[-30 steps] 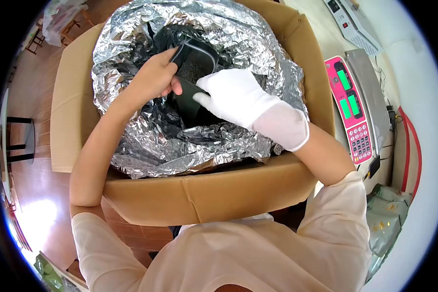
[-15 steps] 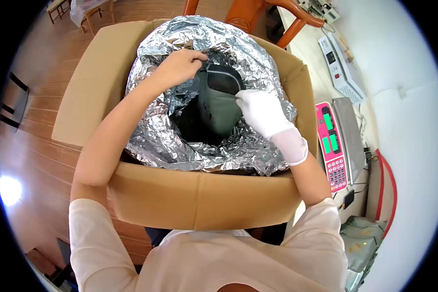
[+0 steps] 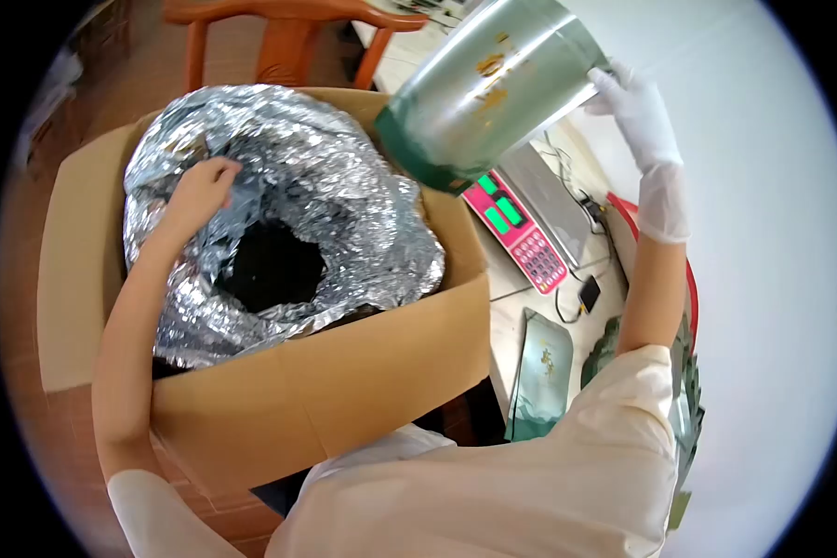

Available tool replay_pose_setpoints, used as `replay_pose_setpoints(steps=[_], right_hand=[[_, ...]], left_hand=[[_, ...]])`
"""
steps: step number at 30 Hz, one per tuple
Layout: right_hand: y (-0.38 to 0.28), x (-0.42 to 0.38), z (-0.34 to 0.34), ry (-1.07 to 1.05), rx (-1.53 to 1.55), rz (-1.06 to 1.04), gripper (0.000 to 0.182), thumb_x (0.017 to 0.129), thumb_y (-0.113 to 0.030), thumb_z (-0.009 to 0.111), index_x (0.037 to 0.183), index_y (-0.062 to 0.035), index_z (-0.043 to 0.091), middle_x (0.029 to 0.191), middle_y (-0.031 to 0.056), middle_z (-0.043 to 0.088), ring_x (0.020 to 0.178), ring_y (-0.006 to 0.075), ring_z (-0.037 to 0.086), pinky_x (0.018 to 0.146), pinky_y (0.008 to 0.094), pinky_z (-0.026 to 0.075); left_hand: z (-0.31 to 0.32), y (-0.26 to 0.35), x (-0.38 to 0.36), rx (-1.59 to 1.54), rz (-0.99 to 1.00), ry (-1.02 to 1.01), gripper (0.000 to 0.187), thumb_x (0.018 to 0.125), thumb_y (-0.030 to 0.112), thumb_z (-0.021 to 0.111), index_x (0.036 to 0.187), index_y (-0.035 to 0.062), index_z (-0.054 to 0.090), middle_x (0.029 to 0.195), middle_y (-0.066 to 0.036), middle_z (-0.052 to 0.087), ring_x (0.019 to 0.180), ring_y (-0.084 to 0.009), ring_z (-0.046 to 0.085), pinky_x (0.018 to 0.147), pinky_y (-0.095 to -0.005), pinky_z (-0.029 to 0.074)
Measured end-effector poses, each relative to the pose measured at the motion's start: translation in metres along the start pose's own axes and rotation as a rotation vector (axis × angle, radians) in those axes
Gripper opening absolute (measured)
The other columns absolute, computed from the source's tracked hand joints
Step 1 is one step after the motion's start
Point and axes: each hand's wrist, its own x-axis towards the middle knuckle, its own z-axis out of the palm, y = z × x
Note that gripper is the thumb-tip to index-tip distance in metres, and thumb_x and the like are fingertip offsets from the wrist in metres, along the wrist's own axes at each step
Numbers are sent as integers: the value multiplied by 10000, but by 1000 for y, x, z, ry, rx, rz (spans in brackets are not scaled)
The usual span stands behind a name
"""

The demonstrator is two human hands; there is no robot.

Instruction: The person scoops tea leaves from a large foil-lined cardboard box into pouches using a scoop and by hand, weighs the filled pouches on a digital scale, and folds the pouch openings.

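In my gloved right hand [image 3: 637, 112], raised at the upper right, is a shiny green pouch [image 3: 521, 93] with gold lettering. The fingers pinch its edge, and the pouch tilts with its darker green end toward the lower left. My bare left hand [image 3: 198, 197] is over the crumpled silver foil liner [image 3: 344, 200], fingers curled; what they grip, if anything, is hidden. The liner fills a cardboard box [image 3: 344, 400] in front of me. Dark contents [image 3: 274, 265] show in the liner's opening.
Right of the box, a pink scale [image 3: 521, 232] with green displays stands on the pale table, cables behind it. Another green pouch [image 3: 541, 372] lies flat nearer me. A wooden chair [image 3: 288, 42] stands behind the box; more green bags [image 3: 686, 400] are beside my right arm.
My right hand has moved up and right, out of the box, with the green pouch. My left hand stays over the foil, apart from the pouch. The view has turned right.
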Motion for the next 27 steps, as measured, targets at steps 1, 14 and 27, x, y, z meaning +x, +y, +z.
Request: replay_pose_setpoints(steps=[1,14,27], right_hand=[[12,7,-23,29,-64,-55,353,895,-172,570,1147,75,565,887,113,661,702,130,633,650,248,515],[244,30,-114,164,-382,456,267,851,-140,540,1059,-4,639,812,138,688,698,195,685,653,301,548],[231,2,-109,269,-492,589,613,861,-331,529,1396,-67,387,1017,130,656,834,218,650,705,341,540]], left_hand=[[1,-3,1,-6,19,-11,288,903,211,489,1027,1,642,622,-101,604,558,-175,599,591,-317,461],[1,-3,-3,1,-80,-206,302,921,170,466,1137,5,597,613,-32,573,515,-89,485,501,-262,390],[4,-14,-2,14,-143,-294,289,943,178,455,1142,19,592,611,-8,541,466,-70,440,435,-233,352]])
